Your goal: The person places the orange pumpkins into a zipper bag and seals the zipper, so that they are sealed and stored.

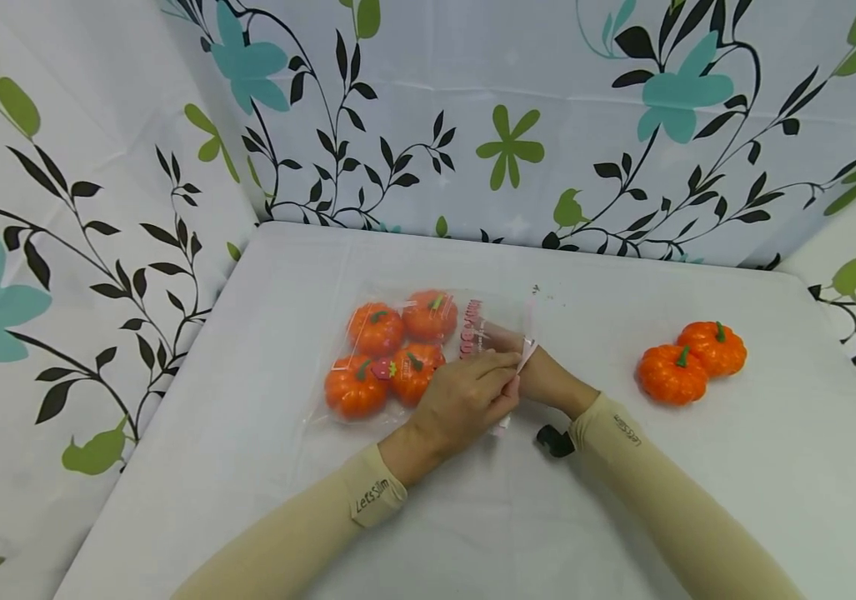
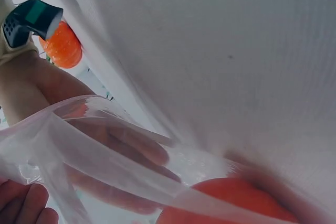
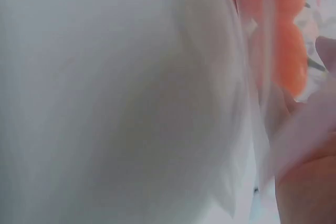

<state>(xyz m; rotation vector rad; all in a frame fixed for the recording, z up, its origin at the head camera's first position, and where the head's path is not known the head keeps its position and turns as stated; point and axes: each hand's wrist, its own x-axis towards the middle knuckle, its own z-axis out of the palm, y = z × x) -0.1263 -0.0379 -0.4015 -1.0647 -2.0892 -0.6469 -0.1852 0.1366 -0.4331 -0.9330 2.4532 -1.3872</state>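
A clear plastic zip bag (image 1: 498,310) with pink print lies flat, several orange toy pumpkins (image 1: 360,387) inside it. My left hand (image 1: 465,396) pinches the bag's mouth at its right end. Through that mouth reaches my right hand (image 1: 501,340), seen through the film in the left wrist view with fingers (image 2: 126,153) extended toward a pumpkin (image 2: 226,200). No pumpkin is in its grasp. The right wrist view shows the right hand (image 3: 310,177) partly behind blurred film, near orange pumpkins (image 3: 286,56).
Two more orange toy pumpkins (image 1: 673,375) sit touching on the right side of the white table (image 1: 247,500). A black wrist camera (image 1: 553,442) shows by the right cuff. A leaf-patterned curtain (image 1: 428,100) hangs behind the table.
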